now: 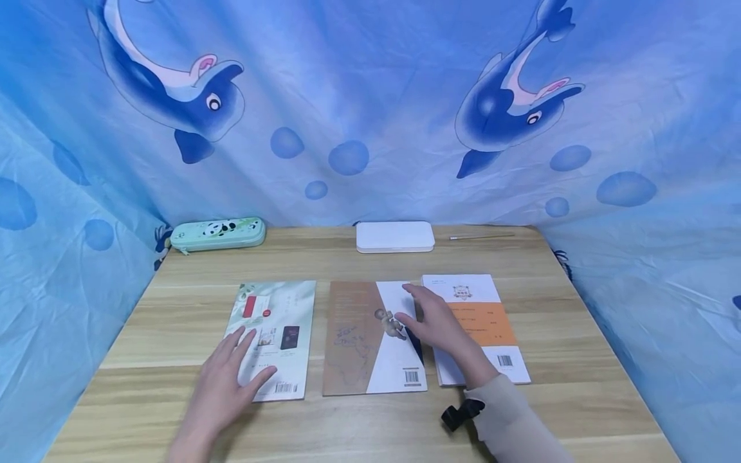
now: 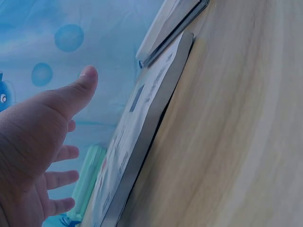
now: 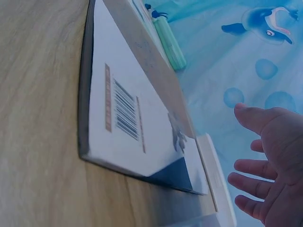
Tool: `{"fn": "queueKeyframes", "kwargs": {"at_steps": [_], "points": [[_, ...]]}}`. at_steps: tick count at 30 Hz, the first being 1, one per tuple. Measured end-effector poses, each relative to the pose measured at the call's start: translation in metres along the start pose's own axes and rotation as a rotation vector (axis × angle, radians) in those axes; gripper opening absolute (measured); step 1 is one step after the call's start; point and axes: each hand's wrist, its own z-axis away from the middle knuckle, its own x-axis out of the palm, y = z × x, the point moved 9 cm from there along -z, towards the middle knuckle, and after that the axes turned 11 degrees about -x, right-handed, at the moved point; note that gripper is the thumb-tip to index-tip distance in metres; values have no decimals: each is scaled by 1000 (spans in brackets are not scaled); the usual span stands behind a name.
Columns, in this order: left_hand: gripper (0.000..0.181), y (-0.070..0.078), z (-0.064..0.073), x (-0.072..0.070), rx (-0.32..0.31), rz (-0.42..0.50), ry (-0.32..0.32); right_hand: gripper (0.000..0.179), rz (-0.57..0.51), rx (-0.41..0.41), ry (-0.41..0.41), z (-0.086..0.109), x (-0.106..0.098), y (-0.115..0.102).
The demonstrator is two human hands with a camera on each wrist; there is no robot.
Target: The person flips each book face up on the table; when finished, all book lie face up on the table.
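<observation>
Three books lie face down in a row on the wooden table. My left hand (image 1: 222, 386) hovers at the lower left of the pale green book (image 1: 298, 302), fingers spread and holding nothing. In the middle lies the brown and white book (image 1: 353, 341), its barcode large in the right wrist view. Over the gap between it and the white and orange book (image 1: 477, 321) is my right hand (image 1: 437, 321), thumb and fingers apart with nothing in them. In both wrist views the hands (image 2: 33, 142) (image 3: 279, 161) appear raised off the covers.
Along the table's back edge lie a mint green panda pencil case (image 1: 219, 235), a white flat case (image 1: 395, 237) and a thin pencil-like stick (image 1: 482, 236). Blue dolphin-print curtains (image 1: 370, 96) hang behind and on both sides. A black band (image 1: 461, 415) sits at my right wrist.
</observation>
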Motion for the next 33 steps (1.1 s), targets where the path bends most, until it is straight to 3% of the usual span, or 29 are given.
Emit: {"fn": "queueKeyframes", "kwargs": {"at_steps": [10,24,33], "points": [[86,-13,0,-2,-27,-19,-12,61,-49,48,-55,-12,20,1],[92,-25,13,-6,-5,47,17,60,-96,-18,-58,-41,38,-17],[101,-43,23,4,-90,-13,-132,60,-126,-67,-97,-65,58,-26]]}}
